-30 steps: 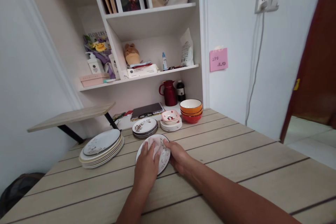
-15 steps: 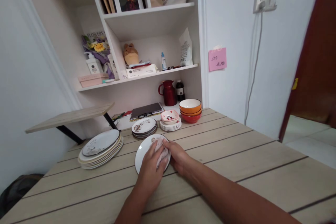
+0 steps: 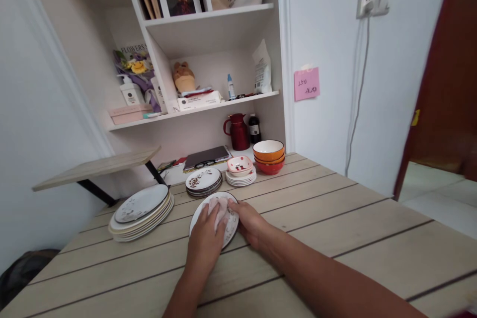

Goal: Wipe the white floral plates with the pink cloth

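A white plate (image 3: 198, 214) with a dark rim and a printed pattern is tilted up a little over the table in front of me. My right hand (image 3: 249, 219) grips its right edge, thumb on the upper face and fingers underneath. Pressed onto the plate's face is a pale pinkish cloth (image 3: 220, 206), with my left hand (image 3: 207, 232) closed over it. Behind the plate stands a stack of small dark-rimmed plates (image 3: 203, 180). To the left is a stack of larger plates (image 3: 141, 204).
Small saucers (image 3: 241, 179) bear a red-and-white square bowl (image 3: 239, 165). Beside them are stacked orange and red bowls (image 3: 269, 155). A closed laptop (image 3: 207, 156), glasses (image 3: 204, 163) and a red jug (image 3: 239, 132) sit behind. A raised wooden shelf (image 3: 100, 166) overhangs the table's left.
My left hand and the cloth have slid leftward across the plate, uncovering the printed pattern on its right side. My right hand keeps its hold on the edge.
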Tool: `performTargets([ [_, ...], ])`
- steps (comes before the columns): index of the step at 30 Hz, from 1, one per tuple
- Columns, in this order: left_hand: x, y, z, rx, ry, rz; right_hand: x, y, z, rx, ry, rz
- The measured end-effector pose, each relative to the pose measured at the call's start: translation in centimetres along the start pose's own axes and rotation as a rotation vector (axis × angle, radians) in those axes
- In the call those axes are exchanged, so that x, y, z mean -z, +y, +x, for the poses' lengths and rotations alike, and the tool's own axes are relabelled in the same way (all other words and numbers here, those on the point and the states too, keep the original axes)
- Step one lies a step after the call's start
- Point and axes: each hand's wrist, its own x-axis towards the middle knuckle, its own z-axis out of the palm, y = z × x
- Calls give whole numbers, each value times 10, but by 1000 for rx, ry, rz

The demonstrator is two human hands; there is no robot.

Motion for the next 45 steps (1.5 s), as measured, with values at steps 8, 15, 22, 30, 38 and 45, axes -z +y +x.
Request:
performTargets([
  [8,0,-1,-3,-53,31,30,0,-1,-2,9,-4,-30],
  [15,-3,8,-9,-215,12,-135,-3,-5,-7,2,47,-42],
  [22,-1,9,-7,-231,-31,-227,0,-3,-3,25,13,-30],
  [30,-1,0,1,-56,-5,-130,2,1,1,4,9,-52],
  [38,0,2,-1,-27,19,-41,-1,-2,-3,9,-12,-30],
  [45,0,1,-4,-121,46,-72,-1,-2,-4,7,22,-54],
])
